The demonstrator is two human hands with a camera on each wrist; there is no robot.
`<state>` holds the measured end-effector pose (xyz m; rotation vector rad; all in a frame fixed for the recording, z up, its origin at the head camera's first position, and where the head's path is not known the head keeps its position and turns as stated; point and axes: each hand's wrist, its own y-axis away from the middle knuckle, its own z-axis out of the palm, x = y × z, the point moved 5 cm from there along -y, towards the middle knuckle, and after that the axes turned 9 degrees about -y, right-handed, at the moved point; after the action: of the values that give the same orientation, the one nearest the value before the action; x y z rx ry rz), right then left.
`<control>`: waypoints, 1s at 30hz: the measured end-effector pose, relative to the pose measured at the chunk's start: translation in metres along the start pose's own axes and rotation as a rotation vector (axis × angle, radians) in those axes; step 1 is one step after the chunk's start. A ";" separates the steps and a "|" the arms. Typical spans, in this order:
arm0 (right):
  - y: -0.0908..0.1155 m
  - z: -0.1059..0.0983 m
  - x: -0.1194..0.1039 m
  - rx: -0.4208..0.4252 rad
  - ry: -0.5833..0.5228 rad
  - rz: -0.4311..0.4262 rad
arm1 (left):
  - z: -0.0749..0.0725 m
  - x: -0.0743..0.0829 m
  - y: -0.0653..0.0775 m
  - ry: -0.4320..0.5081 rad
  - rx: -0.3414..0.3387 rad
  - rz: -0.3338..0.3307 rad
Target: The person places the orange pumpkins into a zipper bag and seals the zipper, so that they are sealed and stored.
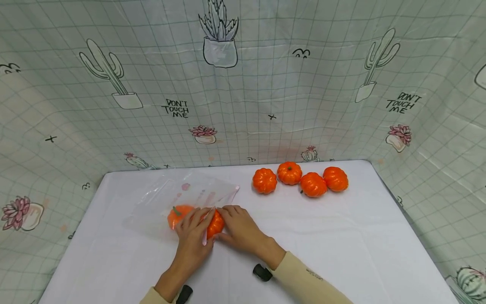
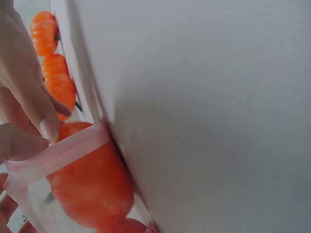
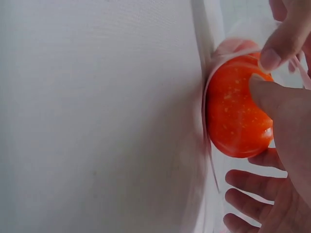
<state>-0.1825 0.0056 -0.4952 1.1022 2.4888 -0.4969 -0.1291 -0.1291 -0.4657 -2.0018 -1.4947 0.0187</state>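
A clear zip bag (image 1: 152,207) with a pink-edged mouth lies on the table, left of centre. One small orange pumpkin (image 1: 176,216) with a green stem is inside it. My left hand (image 1: 193,234) pinches the rim of the mouth, its thumb on the pink strip (image 2: 73,151) in the left wrist view. A second pumpkin (image 1: 215,226) sits partly through that mouth. My right hand (image 1: 244,230) grips this pumpkin, with the thumb on its upper side and the index finger beneath in the right wrist view. The other right fingers are spread apart.
Several more orange pumpkins (image 1: 313,184) stand grouped near the table's back edge, right of centre. A white cloth (image 1: 322,245) covers the table. Behind and at both sides hangs a grid-patterned curtain (image 1: 258,84) with cactus drawings.
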 end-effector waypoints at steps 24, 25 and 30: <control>-0.009 0.004 -0.010 0.049 0.078 0.030 | -0.001 0.002 -0.001 -0.028 0.058 0.056; -0.010 0.004 -0.011 0.050 0.085 0.029 | -0.001 0.002 -0.001 -0.028 0.062 0.058; -0.007 0.003 -0.010 0.057 0.103 0.037 | -0.001 0.002 -0.002 -0.010 0.060 0.054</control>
<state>-0.1806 -0.0068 -0.4922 1.2220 2.5517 -0.5156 -0.1293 -0.1278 -0.4630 -1.9957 -1.4295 0.0952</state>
